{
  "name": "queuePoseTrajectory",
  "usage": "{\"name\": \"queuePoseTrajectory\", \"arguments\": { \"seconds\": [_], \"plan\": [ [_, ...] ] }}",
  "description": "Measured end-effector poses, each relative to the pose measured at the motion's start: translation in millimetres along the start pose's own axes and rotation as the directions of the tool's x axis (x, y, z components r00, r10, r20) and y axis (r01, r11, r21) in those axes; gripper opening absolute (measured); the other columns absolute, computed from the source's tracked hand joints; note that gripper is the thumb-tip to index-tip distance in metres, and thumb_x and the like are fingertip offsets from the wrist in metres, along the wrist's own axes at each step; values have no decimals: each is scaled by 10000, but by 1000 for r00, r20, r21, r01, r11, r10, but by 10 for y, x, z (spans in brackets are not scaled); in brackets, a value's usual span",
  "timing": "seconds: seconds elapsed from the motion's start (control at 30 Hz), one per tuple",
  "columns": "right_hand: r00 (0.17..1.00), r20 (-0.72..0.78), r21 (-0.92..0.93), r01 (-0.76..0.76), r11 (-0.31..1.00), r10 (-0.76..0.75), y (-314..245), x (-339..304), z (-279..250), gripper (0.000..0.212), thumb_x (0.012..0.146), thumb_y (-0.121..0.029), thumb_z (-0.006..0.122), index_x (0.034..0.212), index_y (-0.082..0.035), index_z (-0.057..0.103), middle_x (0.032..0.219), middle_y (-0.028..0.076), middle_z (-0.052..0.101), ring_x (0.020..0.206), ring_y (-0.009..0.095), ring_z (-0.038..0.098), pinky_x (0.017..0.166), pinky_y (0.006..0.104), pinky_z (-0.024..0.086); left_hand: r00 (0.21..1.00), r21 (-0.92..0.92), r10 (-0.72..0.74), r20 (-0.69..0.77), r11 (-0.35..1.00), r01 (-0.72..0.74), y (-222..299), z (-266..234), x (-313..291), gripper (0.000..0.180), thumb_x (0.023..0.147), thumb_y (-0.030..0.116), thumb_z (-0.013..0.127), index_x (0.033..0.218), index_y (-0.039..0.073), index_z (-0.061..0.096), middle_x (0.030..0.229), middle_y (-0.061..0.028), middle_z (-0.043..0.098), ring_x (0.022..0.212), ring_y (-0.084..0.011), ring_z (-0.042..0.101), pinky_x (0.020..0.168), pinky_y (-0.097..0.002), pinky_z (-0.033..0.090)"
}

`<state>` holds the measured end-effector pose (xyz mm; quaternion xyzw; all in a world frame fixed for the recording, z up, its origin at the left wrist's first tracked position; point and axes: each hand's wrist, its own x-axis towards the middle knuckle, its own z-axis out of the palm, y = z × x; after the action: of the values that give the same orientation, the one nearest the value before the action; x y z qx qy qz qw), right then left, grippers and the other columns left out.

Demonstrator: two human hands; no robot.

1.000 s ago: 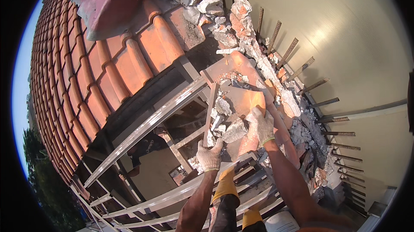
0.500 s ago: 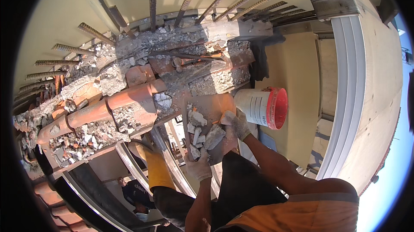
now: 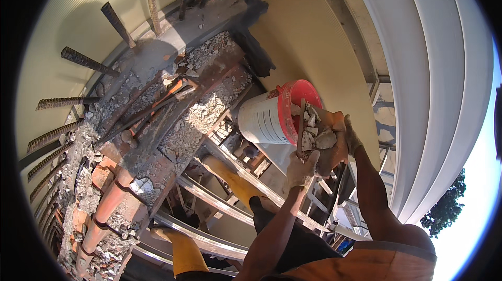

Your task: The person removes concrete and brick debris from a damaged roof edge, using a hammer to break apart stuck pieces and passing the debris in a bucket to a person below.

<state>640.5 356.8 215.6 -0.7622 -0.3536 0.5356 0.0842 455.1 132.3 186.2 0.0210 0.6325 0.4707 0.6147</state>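
Observation:
My left hand (image 3: 302,169), in a pale work glove, grips the near edge of a flat reddish-brown clay tile (image 3: 332,157). The far right side of the same tile is in my right hand (image 3: 352,137), also gloved. Grey chunks of rubble (image 3: 325,139) and smaller bits lie on the tile, which has a raised dark strip along its left edge. It overlaps the red rim of a white bucket (image 3: 257,119), whose mouth faces it. The bucket leans to one side, and the tile hides part of its inside.
Bent bars of rebar (image 3: 88,62) stick out along the broken masonry (image 3: 120,98) at left. An orange-handled hacksaw (image 3: 170,94) lies on it. My yellow boots (image 3: 232,176) stand among metal beams (image 3: 219,203), with gaps opening to a lower level. A white curved gutter (image 3: 413,72) runs at right.
My view has turned to the right. Both hands have carried the rubble-laden tile from beside the masonry to the bucket's mouth. The bucket now sits closer to my hands.

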Motion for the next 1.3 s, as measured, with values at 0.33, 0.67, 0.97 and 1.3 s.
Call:
{"name": "queuePoseTrajectory", "arguments": {
  "seconds": [0.33, 0.67, 0.97, 1.3],
  "plan": [
    [931, 215, -564, 365, 740, -295, 1094, 1235, -1418, 618, 1026, -618, 576, 1284, -67, 686, 996, 127, 745, 902, 217, 696, 828, 426, 579, 896, -507, -85, 437, 799, 323, 6, -47, 110, 714, 1020, 372, 749, 1558, 26, 431, 1066, -89, 689, 678, -109, 634, 553, -274, 515],
    [678, -581, -75, 505, 860, -450, 594, -14, -403, 578, 986, -473, 727, 1333, -22, 623, 1242, 134, 669, 1046, 265, 680, 858, 410, 581, 898, -466, -389, -205, 846, 260, -1584, -2441, -241, 583, 967, 278, 788, 1447, 45, 554, 1057, -36, 625, 747, -125, 624, 616, -280, 520],
    [310, -275, -671, 616, 413, -910, 88, -959, 813, 647, 998, -393, 747, 1412, 35, 494, 1235, 189, 650, 1108, 272, 649, 996, 408, 521, 831, -332, -465, -307, 870, 364, -1848, -3206, -360, 415, 955, 302, 789, 1266, 72, 641, 772, -10, 619, 607, -84, 568, 488, -277, 443],
    [894, 145, -817, 350, 458, -424, 1147, 90, 300, 509, 987, -409, 665, 1318, -24, 633, 1171, 249, 725, 1149, 434, 684, 976, 508, 523, 839, -305, -477, -261, 866, 398, -2120, -3149, -337, 640, 936, 355, 817, 1428, 7, 600, 847, -30, 650, 624, -118, 574, 495, -303, 440]
  ]
}}
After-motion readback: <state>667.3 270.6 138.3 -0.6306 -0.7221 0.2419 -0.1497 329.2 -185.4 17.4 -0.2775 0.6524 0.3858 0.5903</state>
